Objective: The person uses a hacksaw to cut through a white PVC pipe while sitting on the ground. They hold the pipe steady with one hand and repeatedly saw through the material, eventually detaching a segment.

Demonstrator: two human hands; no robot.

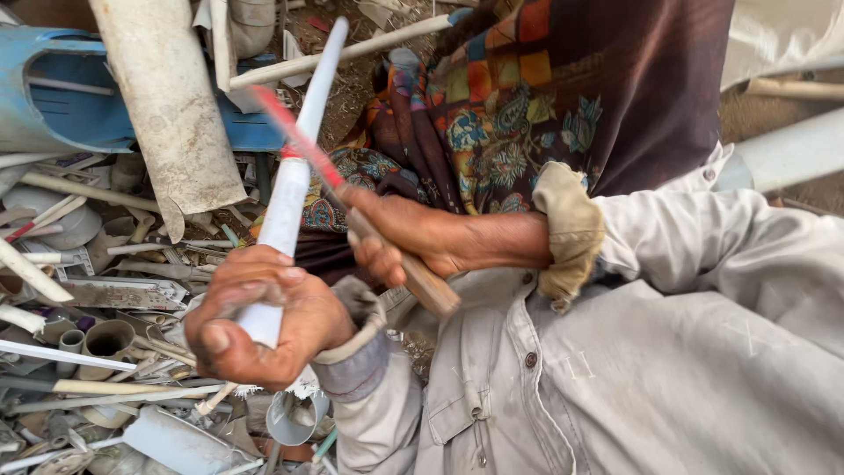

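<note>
We see our left hand (264, 321) closed in a fist around a white plastic pipe (294, 176), gripping it near its lower end, where a frayed, broken edge sticks out below the fingers. The pipe rises steeply from the fist toward the top of the view, leaning slightly right. Our right hand (400, 237) is wrapped tight around the wooden handle (422, 281) of a blade with a red edge (294, 141); the handle's butt pokes out past the palm toward our chest. The blade runs up and left from the hand and lies against the pipe, crossing it just above the left fist. Whether the edge has bitten into the plastic we cannot tell.

Both arms wear a pale grey buttoned shirt (615, 369), and the right cuff shows a tan lining folded back at the wrist. Behind the right forearm hangs a dark patterned cloth (527, 97) in maroon, orange and teal. Under and to the left of our hands lies a heap of scrap plastic (97, 325): short pipe sections, fittings, thin white strips. A wide, dirty white pipe half (167, 105) leans over the heap, with a blue plastic piece (61, 97) behind it
</note>
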